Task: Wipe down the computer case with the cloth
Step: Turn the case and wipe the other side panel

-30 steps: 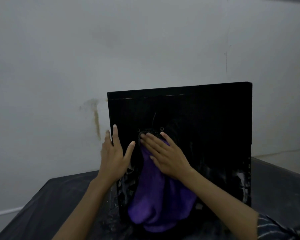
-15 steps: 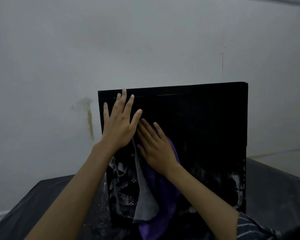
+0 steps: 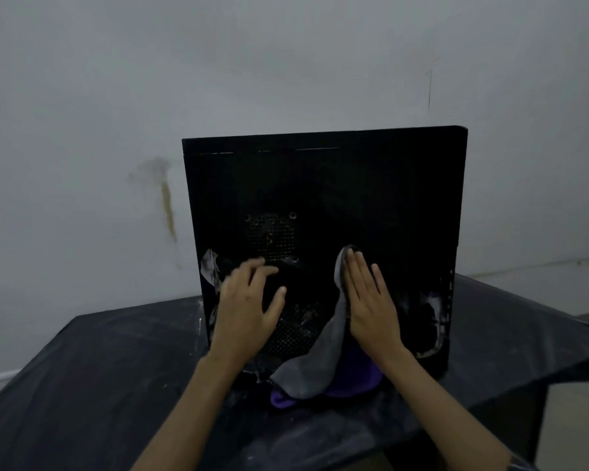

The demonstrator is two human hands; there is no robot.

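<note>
Head camera looks down on a table covered with a dark, dusty sheet [image 3: 92, 375], its surface flecked with pale smears, set against a plain grey-white wall [image 3: 286, 62] that bears a brownish drip stain [image 3: 166, 205] to the left of the case. A strip of pale floor [image 3: 578, 423] shows at the right edge. Upright on the sheet stands the black rectangular metal computer case [image 3: 354, 185], its broad side panel facing the camera, with a perforated vent in the panel's left half and whitish scuffs low down. The right hand [image 3: 371, 300] lies flat, fingers straight, pressing a grey and purple cloth [image 3: 320, 365] against the panel; the cloth's loose end drapes down onto the sheet. The left hand [image 3: 249, 307] rests on the panel left of the cloth, fingers spread and slightly bent, holding nothing, partly covering the vent.
</note>
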